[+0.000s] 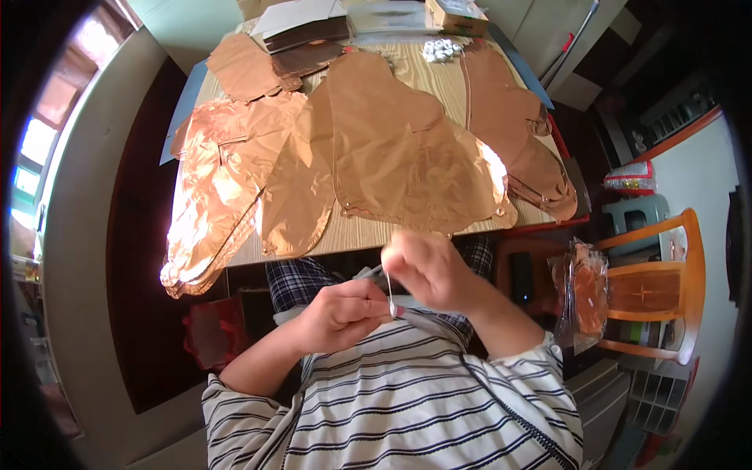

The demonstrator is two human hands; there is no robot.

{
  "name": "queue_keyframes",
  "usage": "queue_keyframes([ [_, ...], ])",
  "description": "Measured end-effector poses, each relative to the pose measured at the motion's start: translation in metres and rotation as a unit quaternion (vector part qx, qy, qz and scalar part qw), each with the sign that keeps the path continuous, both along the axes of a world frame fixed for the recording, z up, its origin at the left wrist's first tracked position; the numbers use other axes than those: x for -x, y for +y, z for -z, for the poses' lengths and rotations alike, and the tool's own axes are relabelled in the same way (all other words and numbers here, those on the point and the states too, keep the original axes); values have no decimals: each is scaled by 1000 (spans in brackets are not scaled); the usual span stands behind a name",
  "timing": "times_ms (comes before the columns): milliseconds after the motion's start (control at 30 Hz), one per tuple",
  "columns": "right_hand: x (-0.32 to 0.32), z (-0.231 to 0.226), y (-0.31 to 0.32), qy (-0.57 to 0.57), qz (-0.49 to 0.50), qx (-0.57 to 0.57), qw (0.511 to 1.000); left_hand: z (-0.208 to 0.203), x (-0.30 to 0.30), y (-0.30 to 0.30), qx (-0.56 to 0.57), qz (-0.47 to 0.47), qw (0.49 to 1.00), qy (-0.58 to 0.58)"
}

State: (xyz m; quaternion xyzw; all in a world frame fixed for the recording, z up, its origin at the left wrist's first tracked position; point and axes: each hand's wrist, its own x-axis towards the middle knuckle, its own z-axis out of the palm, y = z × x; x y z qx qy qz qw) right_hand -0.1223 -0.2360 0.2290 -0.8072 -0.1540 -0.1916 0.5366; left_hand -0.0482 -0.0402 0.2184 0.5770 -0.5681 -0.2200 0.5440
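In front of my body, my left hand (pixel 338 315) is closed, its thumb and fingertips pinching a small white piece (pixel 393 310) with a bit of pink beside it. A thin white string (pixel 388 282) runs up from there to my right hand (pixel 429 270). That hand is curled around the string's upper end, slightly blurred by motion. Just beyond my hands, a large flat copper-coloured foil sheet (pixel 392 149) with a curved outline lies at the table's near edge. Shinier, crumpled copper foil (pixel 223 157) hangs over the edge to its left.
More copper pieces lie on the wooden table (pixel 423 74) at the far left and right (pixel 509 110). White bundled material (pixel 442 51), a white box (pixel 301 17) and a cardboard box (pixel 458 16) sit at the back. On the right, a wooden chair (pixel 646 290) holds a clear plastic bag (pixel 586 294).
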Motion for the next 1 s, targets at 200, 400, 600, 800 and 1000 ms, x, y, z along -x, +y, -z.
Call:
queue_keyframes([
  [200,19,24,32,-45,-90,51,994,8,-25,4,-68,-171,983,-23],
  [400,1,38,7,31,-27,72,997,-3,-23,11,8,-139,989,50],
  [600,-4,0,1,8,7,28,1000,5,-3,7,-68,-25,997,18],
  [800,18,29,28,15,-138,32,990,10,-30,9,-23,-163,985,-40],
  [1000,-1,39,10,38,-20,19,999,4,-19,5,55,-84,993,62],
])
